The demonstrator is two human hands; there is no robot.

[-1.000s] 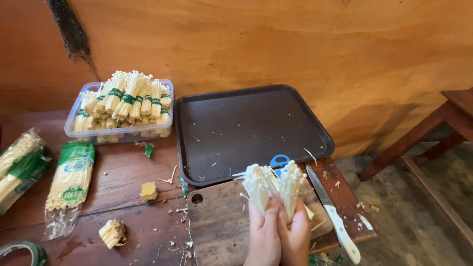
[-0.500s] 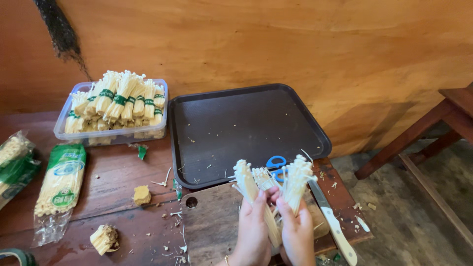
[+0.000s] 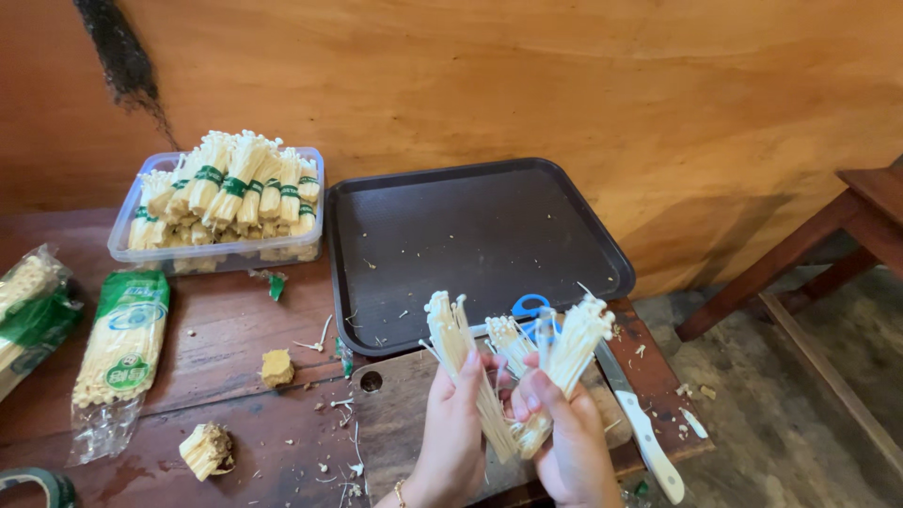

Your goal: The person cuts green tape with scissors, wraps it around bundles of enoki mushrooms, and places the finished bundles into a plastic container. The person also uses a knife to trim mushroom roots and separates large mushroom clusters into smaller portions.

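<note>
Mushrooms (image 3: pixel 513 362), long pale enoki stalks, are gripped in both hands above the wooden cutting board (image 3: pixel 404 423), which serves as the landmark here. The left hand (image 3: pixel 451 428) clenches one clump of stalks, its fingers wrapped around their lower part, while the right hand (image 3: pixel 564 442) grasps the rest just beside it. The bunch fans out into three tufts pointing up and away from the board. Half a second ago the tufts were already spreading; a second ago the stalks stood as one tight bundle pressed between both hands, so the bunch has been pulled wider apart since then, and the hands sit slightly farther from each other.

Behind the board, touching its far edge, lies a dark rectangular tray (image 3: pixel 470 235) with a few crumbs on it. A blue ring-shaped object (image 3: pixel 530 306) peeks out between the tufts at the tray's near rim. To the right of the board rests a knife (image 3: pixel 644 423) with a white handle, unchanged in place. Left of the board on the wooden table (image 3: pixel 216 320) lie two cut root ends (image 3: pixel 276 367), one near the board and one closer to the table's front edge. Farther left sits a packaged bunch of mushrooms (image 3: pixel 118 353) in green-and-clear wrap. Behind and left of the board, beside the tray, a clear plastic tub (image 3: pixel 216 240) holds banded mushroom bundles.
</note>
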